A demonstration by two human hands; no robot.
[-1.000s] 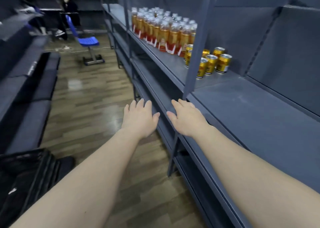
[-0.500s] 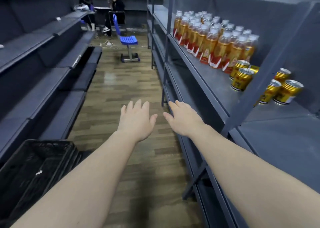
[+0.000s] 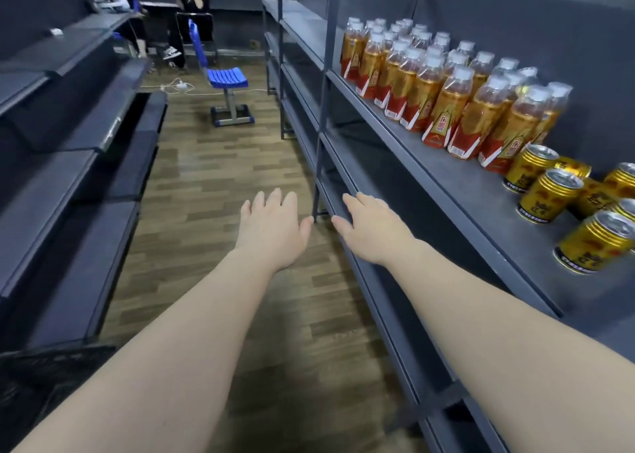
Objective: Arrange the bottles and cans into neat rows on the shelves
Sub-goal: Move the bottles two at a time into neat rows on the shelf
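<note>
Two empty hands, left hand [image 3: 271,229] & right hand [image 3: 372,229], were held out w/ fingers spread; bottles [image 3: 429,85] were rowed on shelf [image 3: 446,177], cans [image 3: 549,195] judged unsorted.

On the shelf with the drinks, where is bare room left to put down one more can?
Bare: the front strip of the shelf between the bottles and its edge, and the stretch beyond the post. Crowded: around the gold cans.
</note>
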